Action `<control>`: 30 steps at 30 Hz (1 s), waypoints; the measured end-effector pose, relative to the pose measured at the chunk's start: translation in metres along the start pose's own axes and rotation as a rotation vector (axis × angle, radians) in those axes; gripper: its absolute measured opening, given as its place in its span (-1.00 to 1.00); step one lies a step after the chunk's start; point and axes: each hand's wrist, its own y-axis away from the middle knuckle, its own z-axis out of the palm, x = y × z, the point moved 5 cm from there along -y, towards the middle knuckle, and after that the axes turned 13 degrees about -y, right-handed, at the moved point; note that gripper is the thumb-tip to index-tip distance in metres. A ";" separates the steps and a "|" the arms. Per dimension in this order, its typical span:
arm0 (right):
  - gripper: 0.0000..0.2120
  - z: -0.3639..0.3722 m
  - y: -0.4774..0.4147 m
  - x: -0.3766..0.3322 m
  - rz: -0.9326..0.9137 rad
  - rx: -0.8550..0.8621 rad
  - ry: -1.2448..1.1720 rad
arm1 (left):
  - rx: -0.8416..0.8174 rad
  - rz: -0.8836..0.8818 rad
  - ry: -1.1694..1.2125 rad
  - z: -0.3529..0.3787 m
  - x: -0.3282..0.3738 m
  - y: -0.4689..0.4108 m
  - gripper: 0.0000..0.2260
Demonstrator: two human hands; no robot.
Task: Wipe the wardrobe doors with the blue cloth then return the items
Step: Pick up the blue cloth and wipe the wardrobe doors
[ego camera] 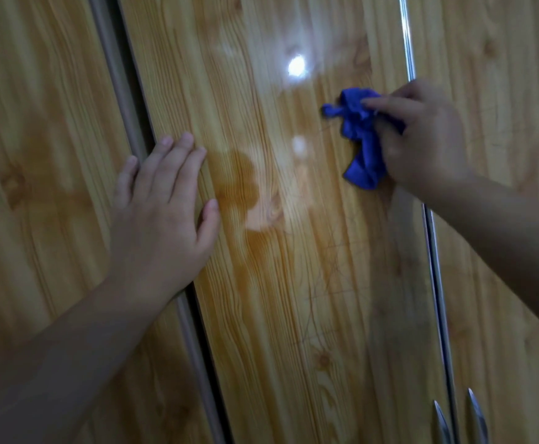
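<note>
The right hand [422, 136] makes the grip: its fingers [390, 105] are curled round a crumpled, bright blue cloth [361, 139], bunching it and pressing it against the glossy, pine-grained middle wardrobe door [293, 283]. A twisted corner of the cloth sticks out to the left of the grip and a longer fold hangs out below it, both lying on the door's surface. A thin upright chrome strip [406, 36] passes under the grip along the seam where this door meets the right wardrobe door [502, 75], which has the same wood pattern; the back of the hand and the forearm cross that strip. Up and to the left of the grip a bright white lamp glare [297, 65] shines on the varnish, with a fainter spot lower down, left of the cloth. Well to the left of the grip and lower, the left hand [162, 213] lies flat with straight fingers close together, holding nothing. Its palm covers the dark gap and the grey rounded trim [117, 75] that divide the middle door from the left wardrobe door [37, 155], and its fingertips rest on the middle door. Far below the grip, at the bottom edge of the view, two slim pointed chrome handles [441, 424] stand on either side of the strip.
</note>
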 end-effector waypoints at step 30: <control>-0.63 0.001 0.172 -0.063 -0.262 -0.421 -0.144 | -0.031 0.195 0.028 -0.023 0.041 -0.016 -0.50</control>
